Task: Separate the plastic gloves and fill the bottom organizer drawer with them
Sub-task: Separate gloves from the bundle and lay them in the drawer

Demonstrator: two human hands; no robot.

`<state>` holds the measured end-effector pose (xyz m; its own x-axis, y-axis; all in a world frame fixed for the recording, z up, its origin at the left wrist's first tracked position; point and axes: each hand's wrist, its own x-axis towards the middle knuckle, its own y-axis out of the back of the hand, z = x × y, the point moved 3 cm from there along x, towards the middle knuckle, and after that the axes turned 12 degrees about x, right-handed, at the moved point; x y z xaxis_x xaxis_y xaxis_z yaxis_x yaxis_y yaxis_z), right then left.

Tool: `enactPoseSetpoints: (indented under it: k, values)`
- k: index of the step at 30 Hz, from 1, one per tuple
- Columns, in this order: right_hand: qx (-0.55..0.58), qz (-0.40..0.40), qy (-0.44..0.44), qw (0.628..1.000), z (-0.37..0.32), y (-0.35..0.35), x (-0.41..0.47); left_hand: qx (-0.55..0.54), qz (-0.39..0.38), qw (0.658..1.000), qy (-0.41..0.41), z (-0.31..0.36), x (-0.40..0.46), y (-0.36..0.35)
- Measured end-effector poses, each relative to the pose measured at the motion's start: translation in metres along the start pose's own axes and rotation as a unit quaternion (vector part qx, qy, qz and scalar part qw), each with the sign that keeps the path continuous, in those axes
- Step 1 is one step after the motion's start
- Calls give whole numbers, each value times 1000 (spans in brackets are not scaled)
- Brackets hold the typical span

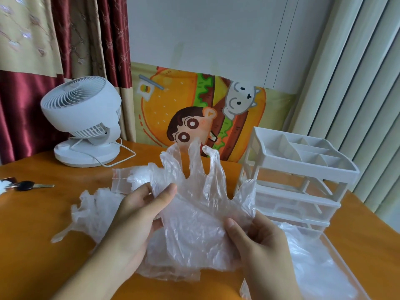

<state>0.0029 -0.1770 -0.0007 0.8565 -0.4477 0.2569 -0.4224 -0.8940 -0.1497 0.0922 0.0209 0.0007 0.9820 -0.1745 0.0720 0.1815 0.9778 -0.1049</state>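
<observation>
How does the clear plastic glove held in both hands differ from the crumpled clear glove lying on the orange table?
The clear plastic glove held in both hands is raised, spread flat, fingers pointing up. The crumpled clear glove on the orange table lies untouched to its left, bunched, fingers trailing sideways. Left hand and right hand pinch only the first. Both are thin, translucent, wrinkled film.

One fan [81, 118], one organizer [296, 169], two keys [26, 185] (gloves uncountable).
</observation>
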Motion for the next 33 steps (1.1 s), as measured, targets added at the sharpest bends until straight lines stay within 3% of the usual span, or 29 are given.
enactPoseSetpoints:
  k: [4,12,19,26,31,33]
  values:
    - [6,12,0,1000,-2,0,0,-3,-114,990,79,-4,-7,-14]
    - [89,-6,-79,993,-1,-1,-1,147,-56,987,-26,-5,-10,-16]
    - [63,81,-55,993,-10,3,3,155,-37,987,-30,1,-13,-16]
    - [49,47,-85,994,-9,0,2,162,-35,985,-50,4,-15,-16]
    - [-2,53,-66,996,-10,5,1,252,-44,965,-63,0,-11,-13]
    - [-11,73,-52,996,-10,8,3,311,45,945,-92,-1,-10,-7]
